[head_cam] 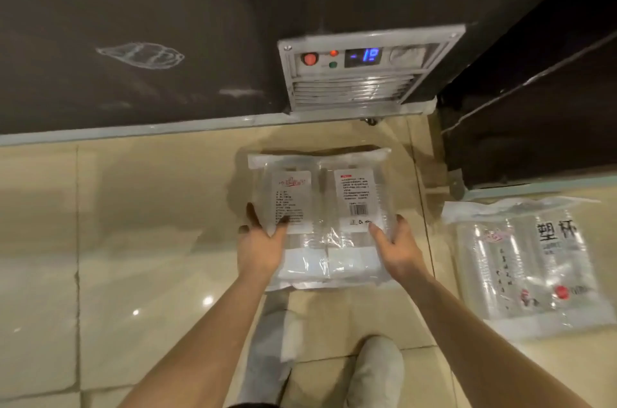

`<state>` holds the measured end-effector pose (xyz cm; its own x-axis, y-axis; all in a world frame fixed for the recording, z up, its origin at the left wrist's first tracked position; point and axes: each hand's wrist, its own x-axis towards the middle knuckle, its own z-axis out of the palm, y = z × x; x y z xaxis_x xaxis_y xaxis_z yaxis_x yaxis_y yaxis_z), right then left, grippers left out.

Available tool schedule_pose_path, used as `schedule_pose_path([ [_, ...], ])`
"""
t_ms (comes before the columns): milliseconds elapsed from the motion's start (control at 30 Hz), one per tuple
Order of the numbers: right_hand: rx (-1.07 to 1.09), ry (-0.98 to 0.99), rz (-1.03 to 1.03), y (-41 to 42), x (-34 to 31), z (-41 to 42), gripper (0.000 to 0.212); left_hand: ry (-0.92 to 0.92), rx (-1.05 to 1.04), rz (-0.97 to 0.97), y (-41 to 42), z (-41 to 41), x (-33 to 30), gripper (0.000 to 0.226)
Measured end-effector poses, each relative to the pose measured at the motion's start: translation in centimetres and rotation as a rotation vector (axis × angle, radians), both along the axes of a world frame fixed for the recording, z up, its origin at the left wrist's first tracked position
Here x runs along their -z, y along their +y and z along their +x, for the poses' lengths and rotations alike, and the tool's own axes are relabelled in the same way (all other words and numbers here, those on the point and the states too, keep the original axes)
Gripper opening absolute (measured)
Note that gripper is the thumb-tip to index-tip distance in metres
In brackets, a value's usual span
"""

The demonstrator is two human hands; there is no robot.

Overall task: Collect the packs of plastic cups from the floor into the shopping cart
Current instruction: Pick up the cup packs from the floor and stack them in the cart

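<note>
A clear pack of plastic cups (322, 193) with two white labels is held over the tiled floor in front of me. My left hand (262, 242) grips its left edge, thumb on top and fingers beneath. My right hand (395, 245) grips its right edge the same way. A second pack of plastic cups (531, 270), with black characters and a red mark, lies flat on the floor at the right. No shopping cart is in view.
A dark freezer cabinet (133, 23) with a white control panel (364, 67) showing a blue digital readout stands right behind the packs. Another dark cabinet (541, 107) is at the right. My shoe (375, 371) is on the beige floor tiles (133, 240).
</note>
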<state>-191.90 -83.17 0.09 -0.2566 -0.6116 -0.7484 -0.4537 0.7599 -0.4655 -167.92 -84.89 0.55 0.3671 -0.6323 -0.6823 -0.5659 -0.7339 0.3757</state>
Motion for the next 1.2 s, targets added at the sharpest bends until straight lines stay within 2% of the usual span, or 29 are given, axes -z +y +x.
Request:
schedule_pose_path([
  [133, -0.053, -0.040, 0.025, 2.2, -8.1, 0.3, 0.073, 0.014, -0.010, 0.062, 2.8, 1.4, -10.1, 0.083],
  [233, -0.105, -0.027, 0.019, 2.7, -18.2, 1.3, 0.072, 0.014, -0.040, 0.078, 4.3, 2.3, -19.5, 0.082],
  [300, -0.135, -0.005, -0.005, 3.0, -25.8, 2.2, 0.080, 0.019, -0.057, 0.073, 5.2, 2.8, -26.2, 0.082],
  [400, -0.158, 0.004, -0.030, 3.5, -35.6, 3.1, 0.074, 0.037, -0.071, -0.005, 6.9, 3.5, -35.6, 0.083],
  [500, -0.166, -0.035, -0.062, 4.1, -42.5, 3.1, 0.066, 0.015, -0.076, -0.087, 8.7, 4.1, -43.3, 0.084],
  [567, -0.210, -0.069, -0.122, 4.8, -46.3, 3.4, 0.080, 0.005, -0.102, -0.153, 10.0, 4.3, -47.1, 0.081],
  [633, -0.224, -0.071, -0.140, 5.4, -48.5, 3.4, 0.098, -0.013, -0.143, -0.196, 11.4, 4.2, -50.2, 0.081],
  [667, -0.259, -0.071, -0.148, 5.7, -49.1, 3.3, 0.100, -0.025, -0.165, -0.209, 12.2, 4.2, -51.1, 0.082],
  [933, -0.621, 0.010, -0.280, 3.4, -55.4, 8.2, 0.066, -0.056, -0.432, -0.286, 17.7, 5.6, -56.4, 0.083],
  [1033, -0.711, -0.005, -0.334, 3.8, -57.3, 11.2, 0.068, -0.093, -0.526, -0.321, 19.6, 7.5, -58.7, 0.081],
  [1133, -0.775, -0.028, -0.368, 4.8, -59.5, 14.3, 0.080, -0.098, -0.648, -0.403, 22.0, 9.9, -60.6, 0.082],
  [1200, -0.821, -0.069, -0.411, 5.8, -61.0, 16.4, 0.078, -0.105, -0.734, -0.458, 23.9, 11.5, -61.6, 0.081],
])
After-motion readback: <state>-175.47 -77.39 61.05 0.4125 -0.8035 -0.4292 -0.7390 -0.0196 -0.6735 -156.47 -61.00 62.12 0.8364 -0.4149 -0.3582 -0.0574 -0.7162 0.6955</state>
